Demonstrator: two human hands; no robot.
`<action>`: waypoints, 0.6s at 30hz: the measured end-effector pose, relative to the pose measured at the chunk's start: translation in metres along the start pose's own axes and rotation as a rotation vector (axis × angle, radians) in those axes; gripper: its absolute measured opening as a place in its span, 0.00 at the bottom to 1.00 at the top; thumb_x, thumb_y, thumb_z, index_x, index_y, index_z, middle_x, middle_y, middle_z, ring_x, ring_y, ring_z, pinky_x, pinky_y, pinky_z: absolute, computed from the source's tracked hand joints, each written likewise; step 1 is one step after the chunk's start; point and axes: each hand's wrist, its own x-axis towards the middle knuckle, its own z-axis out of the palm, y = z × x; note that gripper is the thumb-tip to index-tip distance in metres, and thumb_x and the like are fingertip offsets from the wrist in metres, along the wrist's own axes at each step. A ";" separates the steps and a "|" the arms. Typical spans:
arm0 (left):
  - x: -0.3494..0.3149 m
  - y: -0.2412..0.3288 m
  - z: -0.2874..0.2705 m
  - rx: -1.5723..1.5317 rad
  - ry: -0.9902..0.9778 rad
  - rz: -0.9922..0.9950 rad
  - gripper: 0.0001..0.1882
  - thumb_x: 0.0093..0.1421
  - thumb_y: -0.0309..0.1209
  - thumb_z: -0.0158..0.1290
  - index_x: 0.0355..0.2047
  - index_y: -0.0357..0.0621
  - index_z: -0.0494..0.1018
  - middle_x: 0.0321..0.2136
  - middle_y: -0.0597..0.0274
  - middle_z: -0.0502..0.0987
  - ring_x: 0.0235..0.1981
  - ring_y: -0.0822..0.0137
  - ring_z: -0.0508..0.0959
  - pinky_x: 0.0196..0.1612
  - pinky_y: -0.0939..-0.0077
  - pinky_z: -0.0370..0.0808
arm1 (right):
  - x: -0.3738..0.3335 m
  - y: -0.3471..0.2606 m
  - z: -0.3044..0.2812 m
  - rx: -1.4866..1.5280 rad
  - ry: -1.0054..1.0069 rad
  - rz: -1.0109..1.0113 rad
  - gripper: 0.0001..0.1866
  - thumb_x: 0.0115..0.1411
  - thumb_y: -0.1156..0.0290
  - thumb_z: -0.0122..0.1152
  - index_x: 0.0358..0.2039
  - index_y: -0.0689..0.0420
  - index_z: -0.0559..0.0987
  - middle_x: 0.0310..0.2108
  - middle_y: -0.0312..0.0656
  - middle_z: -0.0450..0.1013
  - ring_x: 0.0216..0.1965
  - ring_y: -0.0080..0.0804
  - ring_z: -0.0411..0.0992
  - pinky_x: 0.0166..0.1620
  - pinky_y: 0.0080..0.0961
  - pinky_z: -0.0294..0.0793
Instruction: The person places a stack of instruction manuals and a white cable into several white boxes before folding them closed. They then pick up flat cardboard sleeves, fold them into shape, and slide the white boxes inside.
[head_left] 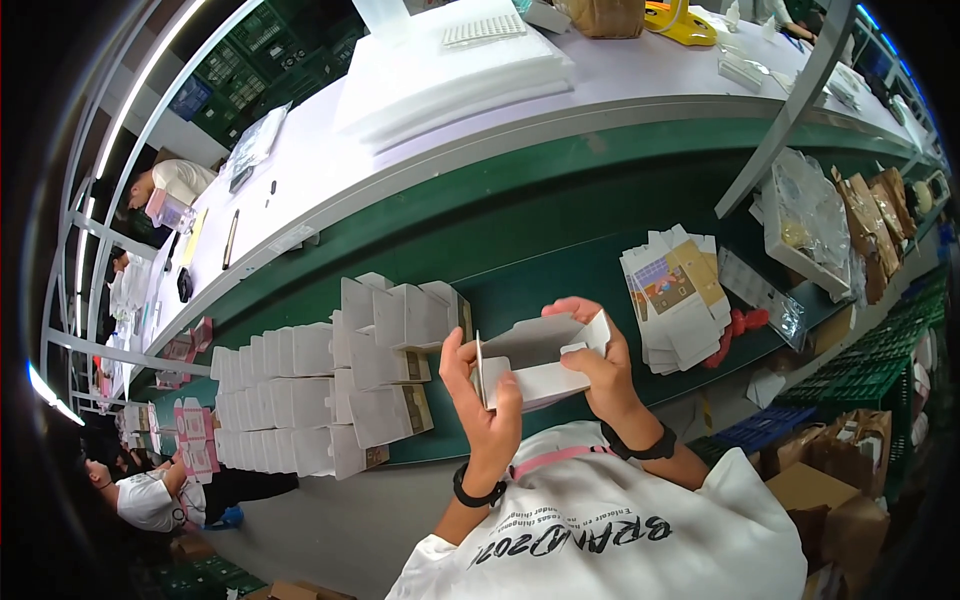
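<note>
Between my two hands, above the green conveyor belt (545,265), is a partly folded white cardboard box (548,382) with its open side up. My left hand (484,405) grips its left end, the thumb on the near wall. Around the right end closes my right hand (608,375), its thumb bent over a small flap. The fingers under and behind the box are partly hidden. Left of my hands stand rows of open white boxes (285,400), packed close together with flaps raised. To the right lies a pile of flat box blanks (678,320), the top one with a coloured printed picture.
A red object (742,325) and a clear plastic bag (770,295) lie right of the blanks. Beyond the belt is a long white table (310,165) bearing white foam sheets (455,85). A grey metal post (790,115) rises at right. Another person (150,498) stands at lower left.
</note>
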 end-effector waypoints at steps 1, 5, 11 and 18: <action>-0.001 0.000 0.000 0.076 0.013 0.063 0.34 0.59 0.28 0.50 0.63 0.39 0.50 0.51 0.50 0.64 0.48 0.64 0.69 0.54 0.69 0.64 | -0.001 0.000 -0.003 -0.012 -0.013 0.017 0.29 0.44 0.78 0.51 0.52 0.61 0.69 0.51 0.45 0.69 0.51 0.30 0.67 0.55 0.25 0.64; 0.009 -0.008 -0.001 -0.011 -0.001 0.170 0.29 0.58 0.27 0.50 0.60 0.41 0.56 0.51 0.49 0.64 0.44 0.62 0.70 0.50 0.67 0.67 | 0.000 -0.004 -0.007 -0.004 -0.038 0.056 0.28 0.44 0.79 0.51 0.51 0.61 0.70 0.50 0.46 0.70 0.49 0.30 0.69 0.54 0.25 0.66; 0.011 -0.009 -0.033 0.002 -0.293 0.273 0.16 0.57 0.32 0.52 0.45 0.39 0.69 0.47 0.49 0.68 0.46 0.59 0.70 0.48 0.69 0.67 | -0.004 -0.010 -0.005 0.030 -0.160 0.075 0.29 0.49 0.77 0.54 0.55 0.62 0.68 0.52 0.47 0.69 0.52 0.31 0.68 0.55 0.25 0.66; 0.002 -0.009 -0.035 -0.025 -0.148 0.213 0.10 0.52 0.30 0.59 0.33 0.38 0.74 0.35 0.51 0.74 0.36 0.58 0.74 0.39 0.70 0.70 | -0.003 -0.023 0.002 0.024 -0.400 0.243 0.29 0.60 0.69 0.56 0.61 0.62 0.64 0.56 0.50 0.67 0.57 0.31 0.65 0.58 0.28 0.64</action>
